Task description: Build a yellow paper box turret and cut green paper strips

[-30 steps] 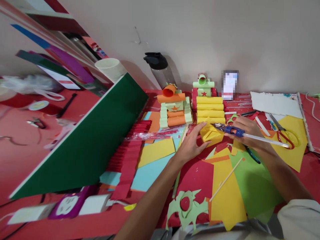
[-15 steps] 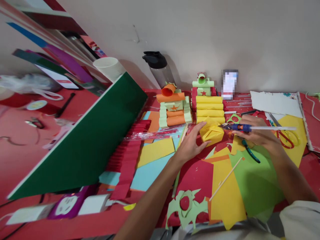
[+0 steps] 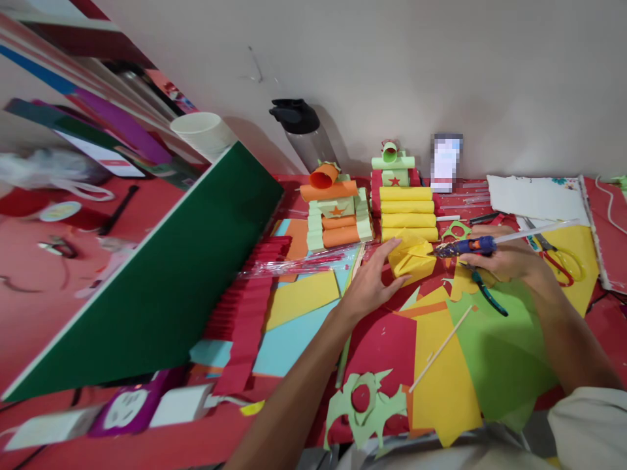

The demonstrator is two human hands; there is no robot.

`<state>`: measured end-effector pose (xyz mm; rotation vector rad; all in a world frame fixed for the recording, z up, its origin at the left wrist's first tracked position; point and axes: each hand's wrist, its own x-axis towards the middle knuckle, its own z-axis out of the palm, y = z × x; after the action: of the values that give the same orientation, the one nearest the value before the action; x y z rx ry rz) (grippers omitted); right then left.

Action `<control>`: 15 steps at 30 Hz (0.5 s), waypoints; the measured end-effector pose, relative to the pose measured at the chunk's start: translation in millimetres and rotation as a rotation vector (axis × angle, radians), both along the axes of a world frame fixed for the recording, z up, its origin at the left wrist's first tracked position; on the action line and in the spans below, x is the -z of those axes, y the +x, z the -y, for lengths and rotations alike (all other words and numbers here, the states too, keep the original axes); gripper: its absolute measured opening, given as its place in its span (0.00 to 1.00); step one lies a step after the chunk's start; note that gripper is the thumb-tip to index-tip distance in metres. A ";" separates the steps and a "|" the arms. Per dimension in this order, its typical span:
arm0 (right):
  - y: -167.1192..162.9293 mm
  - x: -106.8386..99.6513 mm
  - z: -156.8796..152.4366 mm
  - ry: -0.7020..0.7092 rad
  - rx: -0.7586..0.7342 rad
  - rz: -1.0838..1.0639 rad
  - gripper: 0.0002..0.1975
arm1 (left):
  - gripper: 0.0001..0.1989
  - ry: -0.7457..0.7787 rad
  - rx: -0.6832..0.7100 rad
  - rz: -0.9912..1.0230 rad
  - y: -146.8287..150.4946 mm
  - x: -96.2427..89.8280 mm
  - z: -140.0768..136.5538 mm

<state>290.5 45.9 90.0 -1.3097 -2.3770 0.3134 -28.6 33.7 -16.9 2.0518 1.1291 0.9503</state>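
My left hand [image 3: 368, 282] grips the left side of a folded yellow paper piece [image 3: 414, 262], thumb along its near edge and fingers on top. A blue glue gun [image 3: 467, 246] is held in my right hand [image 3: 514, 262], its fingers wrapped round the handle. The gun's tip meets the right edge of the yellow paper piece; I cannot tell whether it touches. A long clear glue stick [image 3: 541, 230] sticks out of the gun's back end. Just behind the piece stand several yellow paper rolls [image 3: 407, 207]. An orange and green paper figure [image 3: 337, 209] stands to their left.
A green board [image 3: 161, 274] leans on the left. Teal-handled pliers [image 3: 490, 294] lie below my right hand, with scissors [image 3: 563, 261] to the right. Coloured paper sheets [image 3: 441, 378] and scraps cover the near table. A bottle [image 3: 306, 140] and a phone [image 3: 445, 163] stand by the wall.
The glue gun has tilted, so its glue stick now slants upward to the right. My left hand keeps its grip on the yellow paper piece. The whole view has shifted slightly.
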 end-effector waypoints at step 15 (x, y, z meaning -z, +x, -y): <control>-11.4 -11.5 3.8 0.005 -0.040 -0.047 0.22 | 0.36 -0.003 0.004 -0.008 -0.3 1.8 -0.8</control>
<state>279.1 42.1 101.5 -1.2409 -2.3658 0.3458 -28.9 34.5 -18.7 2.0562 1.1292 0.9388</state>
